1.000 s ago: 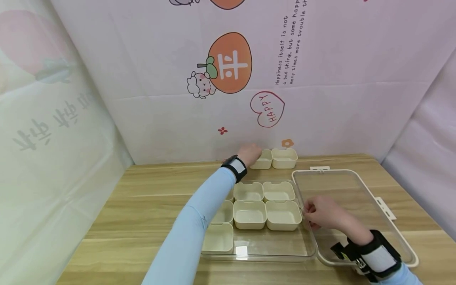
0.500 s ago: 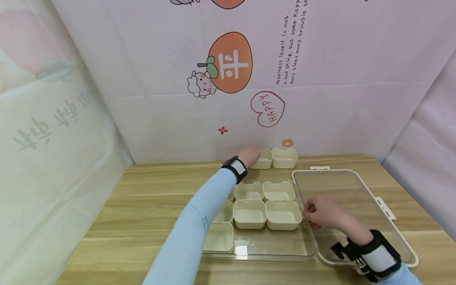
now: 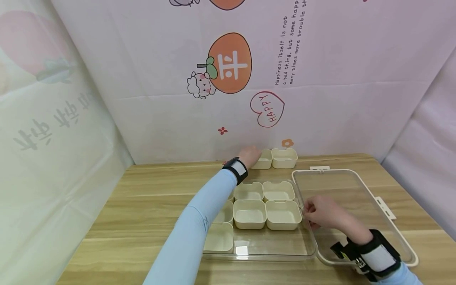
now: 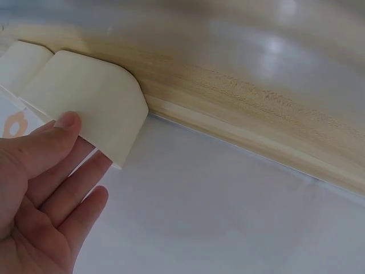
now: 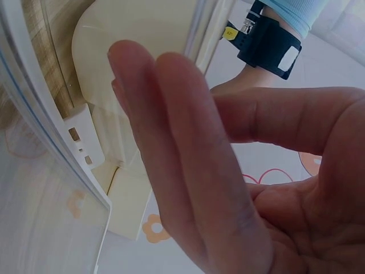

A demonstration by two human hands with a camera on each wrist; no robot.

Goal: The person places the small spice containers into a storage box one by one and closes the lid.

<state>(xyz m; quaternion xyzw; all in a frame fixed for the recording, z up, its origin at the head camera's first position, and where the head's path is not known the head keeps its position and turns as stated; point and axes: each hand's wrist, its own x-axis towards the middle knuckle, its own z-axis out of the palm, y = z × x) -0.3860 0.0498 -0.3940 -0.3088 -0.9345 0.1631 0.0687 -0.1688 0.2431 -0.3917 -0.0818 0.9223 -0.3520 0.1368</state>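
Note:
At the back of the table, my left hand (image 3: 249,156) holds the rim of a small cream bin (image 3: 264,159). In the left wrist view, the thumb presses the outside of this bin (image 4: 91,94) while the other fingers reach behind its wall. A clear plastic box (image 3: 274,245) stands in front, with several cream bins (image 3: 250,215) inside. At its right side, my right hand (image 3: 325,213) pinches the rim between thumb and fingers. The right wrist view shows those fingers (image 5: 188,142) close up, with the thumb tip hidden behind them. My left sleeve covers part of the box's left side.
Another cream bin (image 3: 284,158) stands against the held one, at the back wall's printed cloth (image 3: 160,118). To the right lies a clear lid (image 3: 350,190) with a white frame and clips, overlapping the box's right edge. Wooden tabletop (image 3: 142,221) extends leftward.

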